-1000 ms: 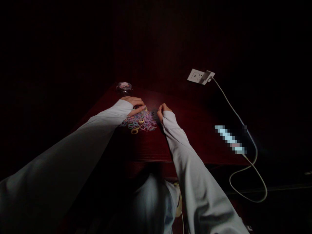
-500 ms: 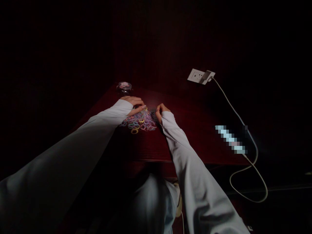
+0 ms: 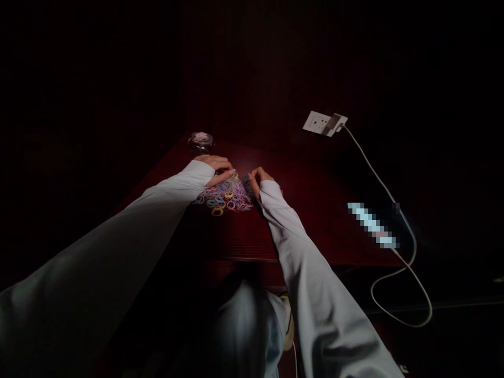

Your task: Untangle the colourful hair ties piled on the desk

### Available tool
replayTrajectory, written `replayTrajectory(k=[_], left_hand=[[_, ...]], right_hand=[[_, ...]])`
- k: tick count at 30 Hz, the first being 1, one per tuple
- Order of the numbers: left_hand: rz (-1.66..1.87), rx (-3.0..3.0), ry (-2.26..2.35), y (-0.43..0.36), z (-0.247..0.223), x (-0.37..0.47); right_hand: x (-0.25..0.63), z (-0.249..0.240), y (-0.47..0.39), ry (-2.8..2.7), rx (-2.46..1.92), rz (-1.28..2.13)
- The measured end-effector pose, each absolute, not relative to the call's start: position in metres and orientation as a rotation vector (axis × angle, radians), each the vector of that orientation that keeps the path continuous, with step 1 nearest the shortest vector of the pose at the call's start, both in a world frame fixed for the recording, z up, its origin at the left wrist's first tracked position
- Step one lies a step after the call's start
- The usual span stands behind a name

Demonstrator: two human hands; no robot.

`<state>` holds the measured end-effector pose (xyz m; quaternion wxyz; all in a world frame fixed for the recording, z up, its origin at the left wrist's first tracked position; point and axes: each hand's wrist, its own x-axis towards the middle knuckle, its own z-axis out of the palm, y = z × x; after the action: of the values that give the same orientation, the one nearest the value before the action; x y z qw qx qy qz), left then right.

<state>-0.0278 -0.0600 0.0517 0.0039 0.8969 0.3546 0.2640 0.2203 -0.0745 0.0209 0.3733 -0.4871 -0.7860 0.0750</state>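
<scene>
Dark surroundings, with our two hands at a heap of small loops on a reddish tabletop (image 3: 240, 244).

Between our hands, toward the near side, lies the heap of colourful loops (image 3: 232, 197), mostly purple, with some yellow, pink and bluish ones. Our left hand (image 3: 217, 165) rests at its far left edge, half open, fingers curved and thumb reaching over the loops; we cannot tell whether it grips any. Our right hand (image 3: 260, 177) sits just beside the heap, fingers bent in toward the thumb; whether they close on something is too dim to tell. Just left of it is a dark grey patch (image 3: 248, 182). Beyond our left hand stands a lidded jar (image 3: 201, 142); well to the right, a white wall socket (image 3: 315, 123) carries a plugged-in cable (image 3: 370, 164).
</scene>
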Motion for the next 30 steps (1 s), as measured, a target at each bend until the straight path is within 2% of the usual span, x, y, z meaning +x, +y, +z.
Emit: replayTrajectory(k=[18,30], left_hand=[[0.808,2.818,1.127,-0.058,0.052,-0.028],[1.088,2.665,1.49,-0.05,0.043,-0.031]], right_hand=[[0.222,0.015,-0.069,-2.013,-1.243,0.206],[0.208,0.027,-0.082,-2.064,-1.214,0.178]])
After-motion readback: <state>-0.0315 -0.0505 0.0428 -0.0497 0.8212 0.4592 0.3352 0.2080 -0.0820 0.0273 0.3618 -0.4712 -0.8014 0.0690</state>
